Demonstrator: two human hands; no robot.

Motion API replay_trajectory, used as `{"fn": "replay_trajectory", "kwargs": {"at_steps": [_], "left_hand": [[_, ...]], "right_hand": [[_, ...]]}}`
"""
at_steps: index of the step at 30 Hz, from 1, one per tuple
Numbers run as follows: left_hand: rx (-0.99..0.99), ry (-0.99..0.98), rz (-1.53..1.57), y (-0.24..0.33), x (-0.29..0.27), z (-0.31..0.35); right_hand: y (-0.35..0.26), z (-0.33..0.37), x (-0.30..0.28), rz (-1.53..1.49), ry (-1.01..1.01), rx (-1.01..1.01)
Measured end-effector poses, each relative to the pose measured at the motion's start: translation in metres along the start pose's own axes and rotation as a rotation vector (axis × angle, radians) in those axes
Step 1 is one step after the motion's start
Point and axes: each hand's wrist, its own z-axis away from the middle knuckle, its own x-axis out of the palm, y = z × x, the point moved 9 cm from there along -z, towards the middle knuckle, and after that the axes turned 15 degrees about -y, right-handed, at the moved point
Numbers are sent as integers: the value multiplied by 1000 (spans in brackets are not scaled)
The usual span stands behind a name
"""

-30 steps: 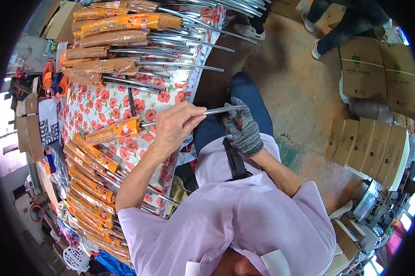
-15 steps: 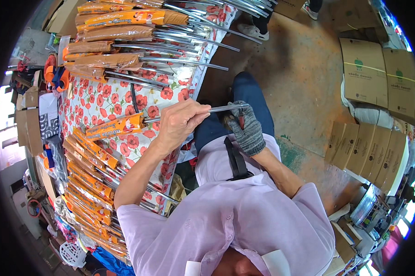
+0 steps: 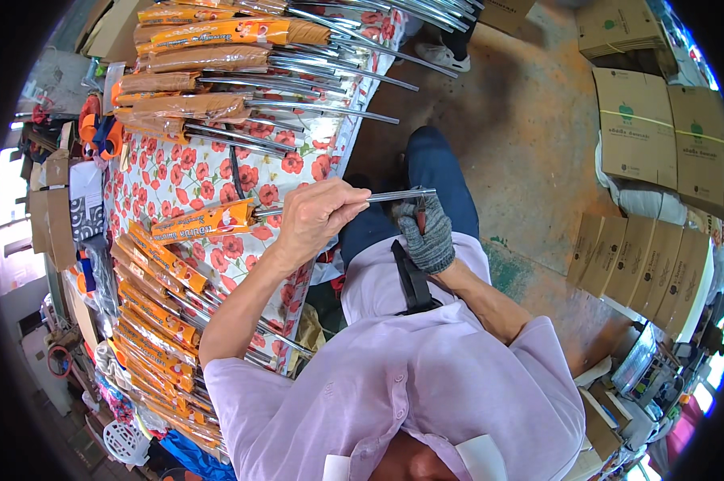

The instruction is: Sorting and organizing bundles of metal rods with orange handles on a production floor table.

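My bare left hand [image 3: 318,215] is closed round a thin shiny metal tube [image 3: 394,195]. The tube's left end goes into an orange printed plastic wrapper [image 3: 206,223], which lies over the flowered cloth. My right hand [image 3: 428,240], in a grey knitted glove, is closed on a small red-handled tool [image 3: 421,218] just under the tube's free right end. What kind of tool it is cannot be made out, and whether it touches the tube is unclear.
Several wrapped tubes [image 3: 218,34] lie at the far end of the flowered tablecloth [image 3: 161,172], and another pile [image 3: 157,321] sits near my left arm. Cardboard boxes [image 3: 635,124] stand along the right side. A person's shoe [image 3: 442,56] shows at the top.
The tube's free end and my gloved right hand have dropped slightly toward me. My left hand keeps its grip. Another shoe at the top has gone from view.
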Motion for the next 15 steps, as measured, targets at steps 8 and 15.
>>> {"fn": "replay_trajectory", "kwargs": {"at_steps": [8,15], "left_hand": [[14,-11,4,-1,3,-1],[-57,-18,-48,-2,-9,15]], "right_hand": [[3,4,0,75,44,-22],[1,6,19,203,39,-137]]}}
